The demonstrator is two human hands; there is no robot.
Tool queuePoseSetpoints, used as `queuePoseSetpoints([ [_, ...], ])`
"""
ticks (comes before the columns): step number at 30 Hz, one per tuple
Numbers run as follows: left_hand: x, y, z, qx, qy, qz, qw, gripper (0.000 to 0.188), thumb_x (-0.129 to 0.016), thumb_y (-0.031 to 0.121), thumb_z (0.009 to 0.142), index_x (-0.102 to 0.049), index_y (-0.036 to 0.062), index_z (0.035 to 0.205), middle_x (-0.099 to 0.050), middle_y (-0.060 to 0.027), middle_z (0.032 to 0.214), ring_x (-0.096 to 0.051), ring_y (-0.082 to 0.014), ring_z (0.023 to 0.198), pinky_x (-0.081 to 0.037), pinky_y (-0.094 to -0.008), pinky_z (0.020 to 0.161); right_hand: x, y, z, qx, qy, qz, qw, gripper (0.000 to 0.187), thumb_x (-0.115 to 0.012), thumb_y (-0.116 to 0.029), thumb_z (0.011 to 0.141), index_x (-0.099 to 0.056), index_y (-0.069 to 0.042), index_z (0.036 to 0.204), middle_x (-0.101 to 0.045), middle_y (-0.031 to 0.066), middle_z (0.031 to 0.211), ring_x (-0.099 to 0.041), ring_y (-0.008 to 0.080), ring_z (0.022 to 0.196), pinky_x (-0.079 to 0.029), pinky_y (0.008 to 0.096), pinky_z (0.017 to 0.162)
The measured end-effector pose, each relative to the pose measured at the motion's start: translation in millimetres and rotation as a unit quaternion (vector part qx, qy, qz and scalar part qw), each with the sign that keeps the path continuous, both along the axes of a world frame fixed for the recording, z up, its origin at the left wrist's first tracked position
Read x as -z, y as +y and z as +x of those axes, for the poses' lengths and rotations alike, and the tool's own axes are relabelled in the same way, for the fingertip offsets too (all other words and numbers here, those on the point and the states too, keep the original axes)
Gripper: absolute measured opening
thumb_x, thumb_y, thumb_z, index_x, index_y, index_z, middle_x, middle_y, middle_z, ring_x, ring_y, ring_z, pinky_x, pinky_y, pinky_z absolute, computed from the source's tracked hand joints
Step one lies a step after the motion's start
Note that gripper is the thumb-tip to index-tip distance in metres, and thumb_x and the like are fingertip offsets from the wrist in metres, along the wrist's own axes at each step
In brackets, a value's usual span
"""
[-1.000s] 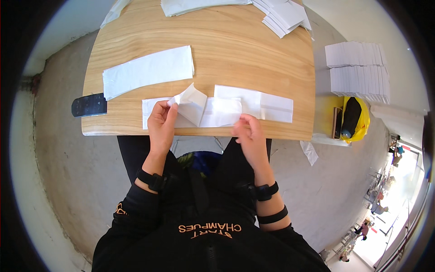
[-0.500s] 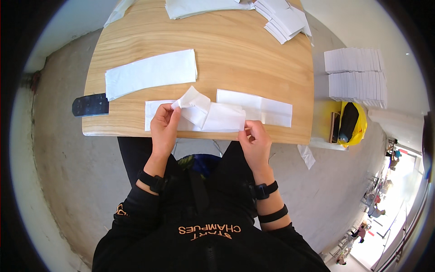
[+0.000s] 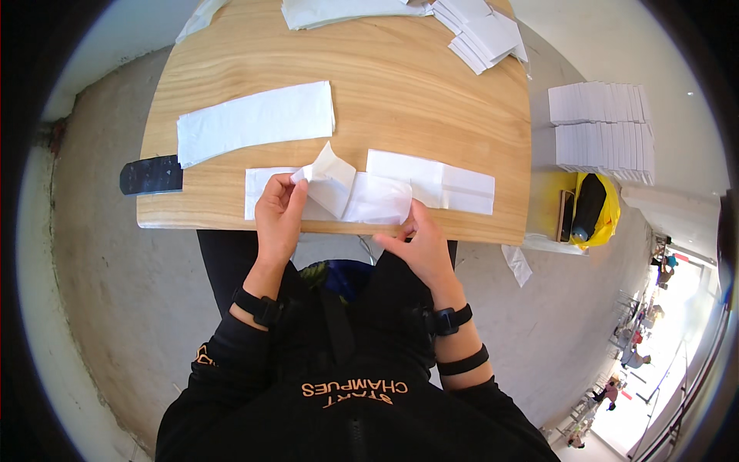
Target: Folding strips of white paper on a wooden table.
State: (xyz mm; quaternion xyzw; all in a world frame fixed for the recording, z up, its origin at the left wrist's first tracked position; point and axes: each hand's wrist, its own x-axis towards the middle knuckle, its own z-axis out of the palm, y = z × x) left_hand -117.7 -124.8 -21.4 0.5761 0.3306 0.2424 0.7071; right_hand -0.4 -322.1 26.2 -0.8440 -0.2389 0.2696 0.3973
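At the table's near edge lies a long, thin white sheet (image 3: pixel 377 199), paper-like, with a flap folded up near its left part. My left hand (image 3: pixel 281 206) pinches this flap between thumb and fingers, and its corner stands up above the hand. My right hand (image 3: pixel 422 242) is at the sheet's right end, fingers touching its edge and thumb spread apart to the left. Under the sheet's left end shows another flat white strip (image 3: pixel 262 192). A creased white strip (image 3: pixel 469 190) lies just beyond my right hand.
A stack of white strips (image 3: pixel 258 123) lies farther left, beside a dark handheld device (image 3: pixel 150 175) overhanging the wooden table (image 3: pixel 431 92). More white sheets (image 3: pixel 346 11) and folded pieces (image 3: pixel 485 35) are at the back. Right of the table stand white stacks (image 3: pixel 604 127) and a yellow bag (image 3: pixel 608 212).
My right hand's pinch has loosened: its thumb has come away from the sheet's right end and moved left and nearer. That end now looks slightly curved. My left hand keeps its pinch.
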Motion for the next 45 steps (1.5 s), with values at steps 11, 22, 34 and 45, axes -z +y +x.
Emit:
queuePoseSetpoints([
  [11, -2.3, -0.4, 0.6, 0.002, 0.003, 0.000, 1.000, 0.011, -0.058, 0.011, 0.096, -0.056, -0.0002, 0.099, -0.062, 0.0001, 0.092, -0.054, -0.0038, 0.085, -0.043, -0.0196, 0.076, 16.7, -18.6, 2.2, 0.198, -0.121, 0.052, 0.971, 0.014, -0.064, -0.010, 0.087, -0.062, -0.002, 0.099, -0.060, 0.0090, 0.087, -0.060, 0.0180, 0.070, -0.049, 0.0291, 0.065],
  [22, -6.9, 0.1, -0.4, -0.001, 0.017, -0.001, 1.000, 0.011, -0.057, 0.010, 0.096, -0.056, -0.0005, 0.099, -0.062, -0.0012, 0.094, -0.054, -0.0050, 0.087, -0.043, -0.0203, 0.078, 15.1, 10.5, -2.1, 0.165, -0.092, -0.106, 0.976, 0.051, -0.073, -0.031, 0.080, -0.053, 0.000, 0.114, -0.064, 0.0108, 0.088, -0.061, 0.0189, 0.073, -0.049, 0.0328, 0.071],
  [34, -12.5, -5.8, 17.8, 0.012, 0.004, -0.036, 0.999, 0.012, -0.059, 0.012, 0.095, -0.057, 0.0004, 0.097, -0.062, -0.0006, 0.090, -0.054, -0.0045, 0.084, -0.042, -0.0197, 0.076, 14.2, -6.0, 24.5, 0.156, 0.259, 0.121, 0.946, 0.018, -0.072, -0.014, 0.080, -0.064, 0.001, 0.086, -0.052, -0.0011, 0.075, -0.052, 0.0088, 0.072, -0.044, 0.0241, 0.071],
  [45, -17.1, -25.1, 51.3, 0.070, -0.032, -0.014, 0.997, 0.010, -0.052, 0.015, 0.098, -0.052, 0.0064, 0.104, -0.056, 0.0013, 0.095, -0.047, -0.0060, 0.086, -0.038, -0.0220, 0.082, 18.8, -21.8, 50.2, 0.209, 0.035, 0.102, 0.972, 0.031, -0.074, -0.021, 0.079, -0.063, 0.000, 0.099, -0.062, 0.0095, 0.094, -0.060, 0.0156, 0.077, -0.048, 0.0294, 0.069],
])
